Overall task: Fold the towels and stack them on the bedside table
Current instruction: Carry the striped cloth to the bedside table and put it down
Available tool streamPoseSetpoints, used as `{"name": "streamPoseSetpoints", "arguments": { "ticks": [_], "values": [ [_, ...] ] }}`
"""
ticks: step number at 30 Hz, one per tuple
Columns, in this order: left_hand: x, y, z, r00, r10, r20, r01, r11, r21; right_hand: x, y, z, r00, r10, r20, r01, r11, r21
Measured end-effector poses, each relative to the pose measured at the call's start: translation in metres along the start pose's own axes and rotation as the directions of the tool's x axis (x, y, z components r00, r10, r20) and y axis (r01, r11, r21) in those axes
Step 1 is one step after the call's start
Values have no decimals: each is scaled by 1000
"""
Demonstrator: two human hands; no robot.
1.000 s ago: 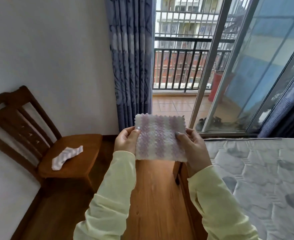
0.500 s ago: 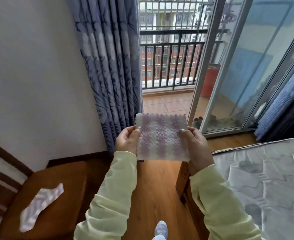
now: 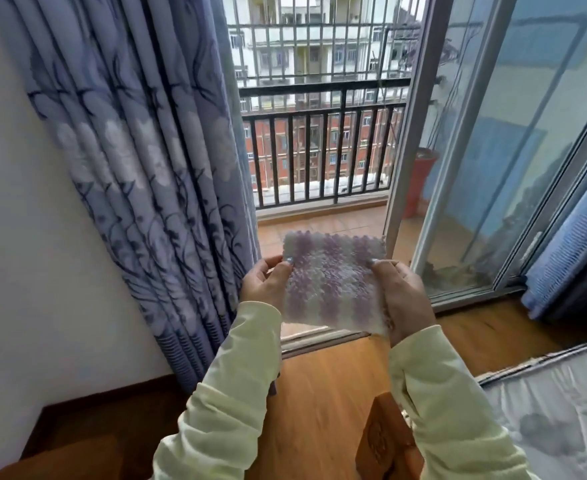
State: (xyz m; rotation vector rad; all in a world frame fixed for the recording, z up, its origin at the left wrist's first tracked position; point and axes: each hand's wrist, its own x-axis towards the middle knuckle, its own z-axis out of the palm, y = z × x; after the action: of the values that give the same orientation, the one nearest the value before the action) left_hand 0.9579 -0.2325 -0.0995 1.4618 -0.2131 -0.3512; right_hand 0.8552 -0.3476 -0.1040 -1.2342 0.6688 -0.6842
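Observation:
A small square towel (image 3: 333,282) with purple and white wavy stripes hangs spread out in front of me at chest height. My left hand (image 3: 266,280) pinches its left edge and my right hand (image 3: 402,289) pinches its right edge. Both sleeves are pale yellow. No bedside table is recognisable in the view. The second towel and the chair are out of sight.
A blue flowered curtain (image 3: 139,161) hangs at the left by the white wall. An open sliding glass door (image 3: 475,150) leads to a balcony with a black railing (image 3: 319,154). The mattress corner (image 3: 562,410) and a wooden bedpost (image 3: 385,441) lie at the lower right, over wooden floor (image 3: 319,393).
My view has swung up and to the right, so the chair with the other towel has slid out of the frame. The towel stays spread between both hands.

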Motion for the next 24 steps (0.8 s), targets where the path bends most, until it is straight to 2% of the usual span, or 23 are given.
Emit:
{"name": "streamPoseSetpoints", "arguments": {
  "ticks": [6,11,15,18,24],
  "values": [
    [72,-6,55,997,-16,80,14,1000,26,74,-3,-19,996,-9,-91,7,1000,-17],
    [129,-12,101,985,48,165,-70,989,130,128,-3,-30,978,-28,-209,27,1000,-11],
    [182,-16,139,965,23,260,-67,985,160,179,-1,-37,951,-46,-306,55,998,19],
    [225,-20,173,938,-4,348,-53,986,156,223,1,-40,913,-53,-405,69,997,26],
    [306,-22,244,834,-46,549,-61,982,176,304,-8,-48,776,-76,-626,123,992,32]
  ]
}}
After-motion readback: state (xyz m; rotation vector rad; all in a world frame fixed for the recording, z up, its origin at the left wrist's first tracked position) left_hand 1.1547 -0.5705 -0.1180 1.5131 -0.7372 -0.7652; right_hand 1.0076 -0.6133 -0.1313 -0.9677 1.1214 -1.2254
